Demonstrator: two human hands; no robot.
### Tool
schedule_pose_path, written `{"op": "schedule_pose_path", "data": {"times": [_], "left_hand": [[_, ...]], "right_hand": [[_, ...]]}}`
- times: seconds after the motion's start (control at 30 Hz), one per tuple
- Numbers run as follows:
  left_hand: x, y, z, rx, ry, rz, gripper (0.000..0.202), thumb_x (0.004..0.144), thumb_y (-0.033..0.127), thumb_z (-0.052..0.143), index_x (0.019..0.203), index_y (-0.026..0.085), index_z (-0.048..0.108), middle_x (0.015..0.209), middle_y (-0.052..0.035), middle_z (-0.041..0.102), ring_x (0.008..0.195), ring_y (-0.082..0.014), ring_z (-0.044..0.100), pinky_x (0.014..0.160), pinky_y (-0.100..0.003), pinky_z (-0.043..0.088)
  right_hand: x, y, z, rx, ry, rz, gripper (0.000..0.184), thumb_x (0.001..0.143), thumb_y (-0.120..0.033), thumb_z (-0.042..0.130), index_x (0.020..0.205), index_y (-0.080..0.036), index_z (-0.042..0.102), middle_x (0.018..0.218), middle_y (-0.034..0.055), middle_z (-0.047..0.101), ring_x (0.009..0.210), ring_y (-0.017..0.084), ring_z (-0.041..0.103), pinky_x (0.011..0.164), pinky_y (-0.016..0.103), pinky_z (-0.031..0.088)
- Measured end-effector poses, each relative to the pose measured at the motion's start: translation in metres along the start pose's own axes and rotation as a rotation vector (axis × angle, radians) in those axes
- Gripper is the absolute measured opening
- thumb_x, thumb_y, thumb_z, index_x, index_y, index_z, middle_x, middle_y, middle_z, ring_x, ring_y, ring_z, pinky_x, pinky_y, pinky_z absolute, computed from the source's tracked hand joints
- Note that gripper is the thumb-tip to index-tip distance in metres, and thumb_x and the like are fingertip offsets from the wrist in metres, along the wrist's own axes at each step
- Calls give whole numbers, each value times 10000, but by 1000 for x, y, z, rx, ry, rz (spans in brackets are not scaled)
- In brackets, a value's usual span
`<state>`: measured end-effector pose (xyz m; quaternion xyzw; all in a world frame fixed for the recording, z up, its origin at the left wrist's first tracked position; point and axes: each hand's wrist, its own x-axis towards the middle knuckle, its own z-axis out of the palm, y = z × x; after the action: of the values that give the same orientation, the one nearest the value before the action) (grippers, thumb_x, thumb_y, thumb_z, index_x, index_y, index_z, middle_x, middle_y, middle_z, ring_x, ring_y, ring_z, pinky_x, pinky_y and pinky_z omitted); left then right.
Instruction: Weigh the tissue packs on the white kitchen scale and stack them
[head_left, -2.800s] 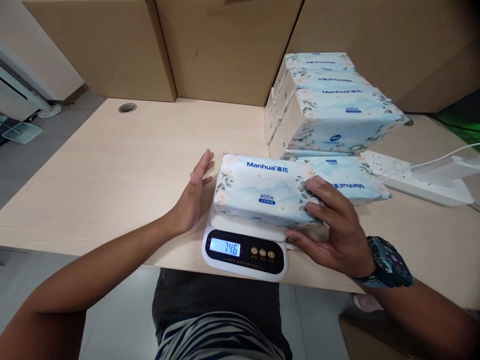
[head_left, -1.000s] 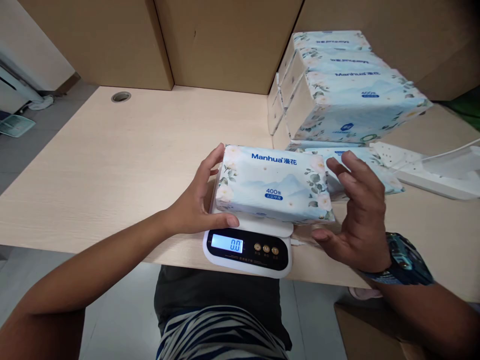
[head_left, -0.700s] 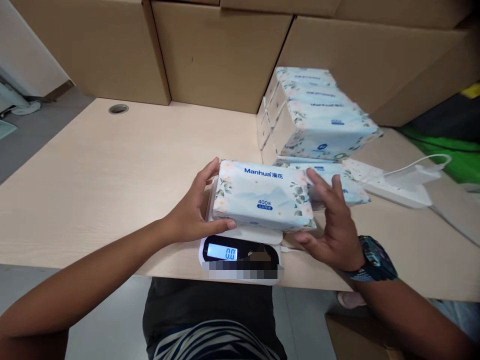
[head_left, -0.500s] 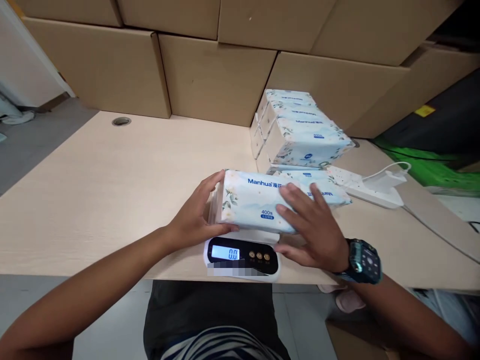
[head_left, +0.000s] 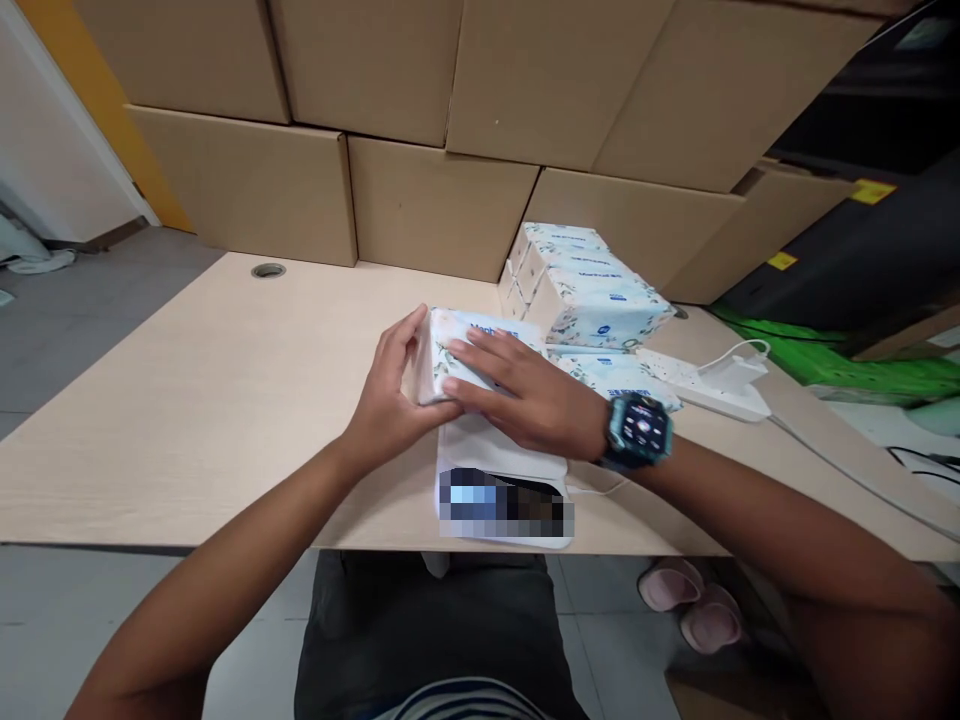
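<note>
A pack of tissues (head_left: 442, 325) in pale blue and white floral wrapping is between my hands, over the back part of a white digital scale (head_left: 502, 450). My left hand (head_left: 386, 390) grips its left end, thumb along the near side and fingers round the far side. Across its top lies my right hand (head_left: 525, 390), fingers stretched out and flat, hiding much of the printing. The scale's lit display is blurred out. I cannot tell whether the pack rests on the scale or is held just above it.
Several more tissue packs (head_left: 600, 310) are stacked behind, to the right. Beside them lies a white power strip (head_left: 720, 385) with a plugged-in charger. Large cardboard boxes (head_left: 427, 215) form a wall along the back of the table (head_left: 225, 420). Pink slippers (head_left: 709, 615) are on the floor.
The tissue pack has moved back, showing more of the scale's white platform. My right hand has slid left across the pack's top. The camera view has shifted too.
</note>
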<state>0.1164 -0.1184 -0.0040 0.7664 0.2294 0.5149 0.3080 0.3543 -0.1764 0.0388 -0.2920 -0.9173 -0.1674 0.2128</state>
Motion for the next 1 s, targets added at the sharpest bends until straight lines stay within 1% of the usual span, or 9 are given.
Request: {"op": "schedule_pose_path", "data": {"times": [0.07, 0.13, 0.23, 0.37, 0.43, 0.57, 0.77, 0.9, 1.0], "left_hand": [[12, -16, -14, 95, 6, -36, 1038, 732, 418, 947, 1620, 337, 417, 1657, -124, 458, 1595, -380, 406, 1325, -580, 378], [21, -35, -29, 176, 51, -202, 917, 762, 313, 892, 1575, 281, 470, 1618, -149, 485, 1536, -370, 482, 1281, -563, 440], [26, -59, -48, 349, 184, -469, 633, 881, 234, 749, 1479, 179, 547, 1556, -190, 521, 1467, -344, 557, 1228, -526, 497], [21, -72, -56, 500, 270, -565, 457, 949, 190, 669, 1388, 96, 582, 1468, -242, 575, 1442, -359, 569, 1260, -544, 446], [19, -74, -54, 524, 264, -551, 404, 948, 169, 662, 1345, 124, 604, 1452, -220, 594, 1451, -351, 554, 1285, -545, 412], [15, -76, -49, 553, 242, -536, 357, 954, 200, 666, 1308, 196, 622, 1454, -164, 604, 1436, -343, 564, 1262, -559, 438], [12, -72, -45, 613, 220, -594, 356, 980, 224, 650, 1334, 195, 623, 1501, -183, 584, 1444, -346, 581, 1238, -530, 469], [14, -65, -42, 644, 182, -643, 342, 1004, 219, 615, 1345, 191, 615, 1467, -176, 622, 1419, -331, 611, 1219, -507, 480], [15, -59, -40, 659, 149, -672, 386, 989, 196, 626, 1374, 177, 597, 1477, -189, 625, 1415, -352, 613, 1212, -529, 470]], "right_hand": [[39, 13, 18, 21, -124, -11, 702, 1051, -82, 520, 1683, -359, 390, 1775, 100, 393, 1690, 337, 265, 1315, 676, 321], [78, 22, 44, 51, -252, 25, 665, 1027, -38, 485, 1657, -247, 444, 1762, 183, 391, 1658, 372, 333, 1291, 687, 340], [127, 34, 83, 31, -450, 228, 663, 1009, -34, 488, 1659, -144, 422, 1786, 268, 275, 1659, 411, 316, 1296, 672, 317], [161, 61, 111, -52, -559, 481, 847, 924, 7, 554, 1712, -41, 245, 1778, 367, 151, 1677, 497, 186, 1296, 736, 234], [168, 78, 117, -35, -563, 464, 916, 888, 18, 567, 1718, -15, 181, 1766, 377, 191, 1674, 478, 221, 1302, 706, 261], [179, 108, 131, -2, -555, 383, 877, 866, 2, 576, 1690, -49, 281, 1787, 303, 243, 1693, 397, 221, 1341, 626, 246], [207, 135, 165, 43, -469, 357, 790, 868, -43, 573, 1624, 30, 358, 1744, 340, 321, 1658, 424, 309, 1330, 640, 278], [221, 147, 181, 77, -393, 330, 682, 901, -42, 521, 1578, -11, 451, 1723, 286, 407, 1639, 391, 359, 1324, 625, 302], [227, 150, 191, 83, -341, 329, 673, 901, -42, 529, 1572, -61, 483, 1801, 247, 258, 1588, 408, 440, 1313, 651, 308]]}}
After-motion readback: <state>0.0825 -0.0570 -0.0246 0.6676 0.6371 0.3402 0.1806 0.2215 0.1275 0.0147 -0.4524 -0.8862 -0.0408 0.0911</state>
